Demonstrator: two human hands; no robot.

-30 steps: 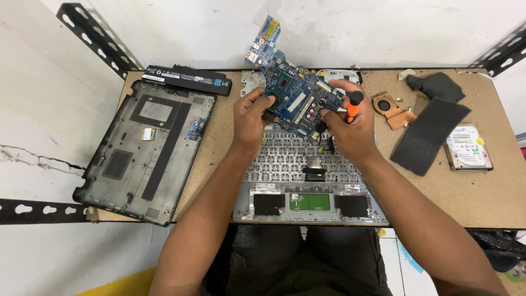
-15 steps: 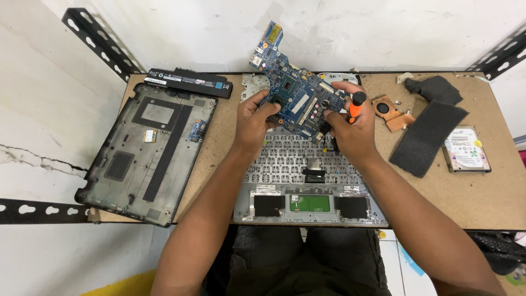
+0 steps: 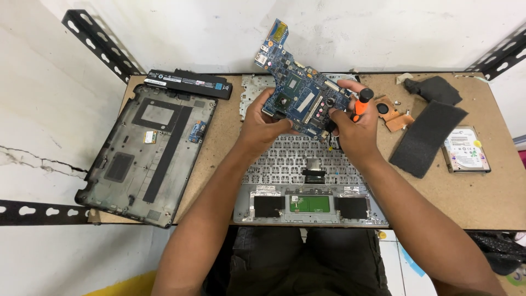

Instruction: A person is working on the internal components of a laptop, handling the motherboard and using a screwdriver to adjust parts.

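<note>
Blue circuit board (image 3: pixel 298 98) lifted, fingers hide edges, orange screwdriver (image 3: pixel 360 104) tip unseen

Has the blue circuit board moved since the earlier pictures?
Yes. The blue circuit board, in both hands, has risen away from the keyboard frame, toward the wall.

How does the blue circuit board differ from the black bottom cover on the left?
The blue circuit board is raised off the table, held in the left hand and right hand; the black bottom cover lies flat, untouched. The board is smaller and irregular; the cover is a large rectangle. Both are laptop parts.
</note>
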